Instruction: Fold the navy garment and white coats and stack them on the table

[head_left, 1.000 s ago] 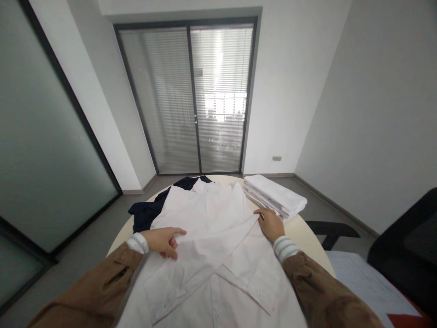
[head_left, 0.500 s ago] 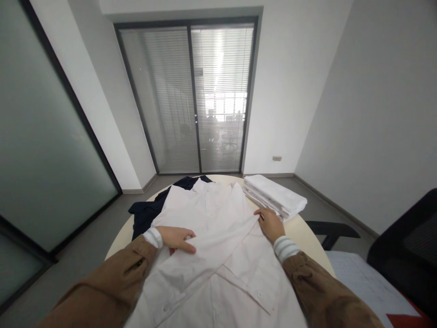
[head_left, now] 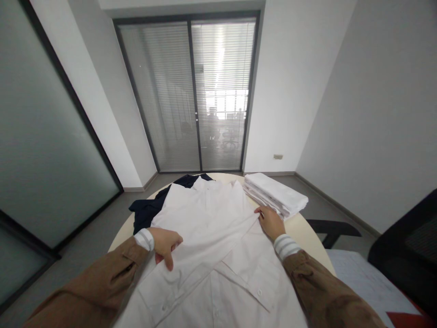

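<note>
A white button-up shirt (head_left: 208, 218) lies spread over a round table (head_left: 322, 248), its collar at the far end. Its sleeves are folded across the body, and the cuffs with their buttons rest over the near part. My right hand (head_left: 271, 222) pinches the shirt at its right edge. On the left side of the shirt, my left hand (head_left: 165, 246) rests with thumb and fingers apart; its fingertips are partly hidden.
Folded white clothes (head_left: 276, 193) are stacked at the table's back right. A dark navy garment (head_left: 146, 212) lies partly under the shirt at the left. To the right stand a black chair (head_left: 406, 250) and a surface with papers (head_left: 365, 282).
My left hand has moved left and slightly nearer over the shirt, its thumb now pointing down towards me. My right hand stays at the shirt's right edge.
</note>
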The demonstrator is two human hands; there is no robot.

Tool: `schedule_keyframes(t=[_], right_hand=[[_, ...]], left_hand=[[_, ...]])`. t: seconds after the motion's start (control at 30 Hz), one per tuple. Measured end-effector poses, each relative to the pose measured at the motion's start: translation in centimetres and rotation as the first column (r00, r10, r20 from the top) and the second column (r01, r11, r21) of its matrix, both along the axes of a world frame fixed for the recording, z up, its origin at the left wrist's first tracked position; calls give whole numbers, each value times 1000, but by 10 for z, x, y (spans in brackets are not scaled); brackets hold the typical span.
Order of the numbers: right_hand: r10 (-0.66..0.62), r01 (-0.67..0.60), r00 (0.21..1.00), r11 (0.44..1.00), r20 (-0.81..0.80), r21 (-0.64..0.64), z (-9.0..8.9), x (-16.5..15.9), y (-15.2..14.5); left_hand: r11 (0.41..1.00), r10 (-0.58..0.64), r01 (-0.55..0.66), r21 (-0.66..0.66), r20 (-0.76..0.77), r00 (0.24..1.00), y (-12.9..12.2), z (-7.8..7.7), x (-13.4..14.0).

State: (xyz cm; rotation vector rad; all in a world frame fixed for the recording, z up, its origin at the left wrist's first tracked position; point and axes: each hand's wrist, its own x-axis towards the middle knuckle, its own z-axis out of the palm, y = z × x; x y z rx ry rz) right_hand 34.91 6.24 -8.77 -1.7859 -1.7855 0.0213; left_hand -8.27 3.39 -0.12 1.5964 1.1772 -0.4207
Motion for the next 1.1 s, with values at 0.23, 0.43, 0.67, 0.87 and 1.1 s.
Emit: schedule_keyframes(t=[0.23,0.43,0.67,0.87,1.1], right_hand=[[0,0,1000,1000,4,-25,8,-5,-6],[218,-218,970,976,111,-14,65,-50,-32],[913,-904,271,350,305,-246,83,-162,-101],[780,-882,222,416,585,-220,49,-197,-120],[877,-913,272,365,396,-182,50,-195,-119]], left_hand=[[921,116,-186,342,216,969,15,-6,22],[935,82,-172,312,280,956,26,-20,42],[914,-51,-84,398,319,947,40,-30,57],[873,18,-202,443,385,923,36,-40,68],[759,-43,-133,637,252,967,37,-39,67]])
